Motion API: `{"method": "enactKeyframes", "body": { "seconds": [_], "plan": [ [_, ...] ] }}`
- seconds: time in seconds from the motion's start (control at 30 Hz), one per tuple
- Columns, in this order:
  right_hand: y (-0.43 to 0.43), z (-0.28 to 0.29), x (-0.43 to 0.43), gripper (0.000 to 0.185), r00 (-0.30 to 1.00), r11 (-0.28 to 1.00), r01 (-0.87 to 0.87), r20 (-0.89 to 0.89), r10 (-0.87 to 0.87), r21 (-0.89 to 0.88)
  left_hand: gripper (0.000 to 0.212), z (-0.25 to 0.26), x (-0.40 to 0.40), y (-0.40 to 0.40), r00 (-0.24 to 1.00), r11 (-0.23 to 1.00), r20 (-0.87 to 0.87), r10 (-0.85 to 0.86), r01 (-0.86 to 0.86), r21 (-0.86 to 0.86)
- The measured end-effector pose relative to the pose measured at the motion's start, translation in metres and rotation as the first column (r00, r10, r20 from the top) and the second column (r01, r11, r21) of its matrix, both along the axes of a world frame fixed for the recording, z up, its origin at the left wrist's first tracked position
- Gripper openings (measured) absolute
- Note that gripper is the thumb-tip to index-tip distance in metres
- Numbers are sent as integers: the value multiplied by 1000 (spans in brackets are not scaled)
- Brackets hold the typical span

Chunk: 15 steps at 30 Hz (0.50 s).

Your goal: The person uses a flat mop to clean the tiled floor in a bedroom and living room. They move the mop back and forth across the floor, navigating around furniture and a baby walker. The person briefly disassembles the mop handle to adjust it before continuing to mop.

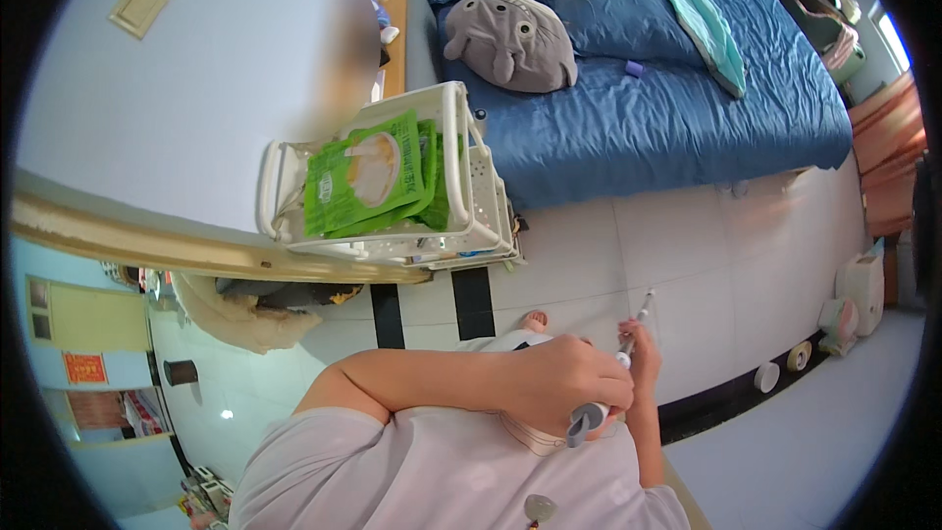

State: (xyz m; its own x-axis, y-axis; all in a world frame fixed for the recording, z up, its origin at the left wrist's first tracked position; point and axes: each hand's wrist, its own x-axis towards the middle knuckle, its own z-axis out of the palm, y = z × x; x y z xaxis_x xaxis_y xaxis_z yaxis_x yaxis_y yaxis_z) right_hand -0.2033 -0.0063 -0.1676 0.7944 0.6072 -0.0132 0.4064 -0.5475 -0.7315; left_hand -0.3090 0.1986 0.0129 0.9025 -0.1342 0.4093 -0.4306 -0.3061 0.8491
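Both my hands are on a slim white-and-grey pole (645, 305), seen foreshortened as it slants away from me toward the floor. My left hand (578, 383) grips its thick upper end, where a grey hanging loop (579, 427) sticks out near my shirt. Farther down the shaft, my right hand (642, 353) wraps around it. The pole's far tip looks narrow and white over the pale floor tiles (684, 258); what kind of tool it is cannot be told. One bare foot (536, 320) shows beyond my left hand.
A white rolling cart (458, 162) holding green food packets (368, 173) stands ahead to the left. Behind it is a bed with blue bedding (662, 132) and a grey plush cushion (511, 40). Tape rolls (767, 377) lie by the right wall. A doorway opens at left.
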Motion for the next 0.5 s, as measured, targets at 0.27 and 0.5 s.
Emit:
{"method": "enactKeyframes", "body": {
  "seconds": [0.27, 0.5],
  "plan": [
    [-95, -86, 67, 17, 946, 950, 310, -109, -305, 40, 18, -84, 67, -57, 985, 980, -81, -149, 137, -144],
    [-88, -112, 31, 26, 944, 956, 293, -154, -291, -14, 20, -82, 56, -56, 960, 972, -178, -215, 228, 55]
  ]
}}
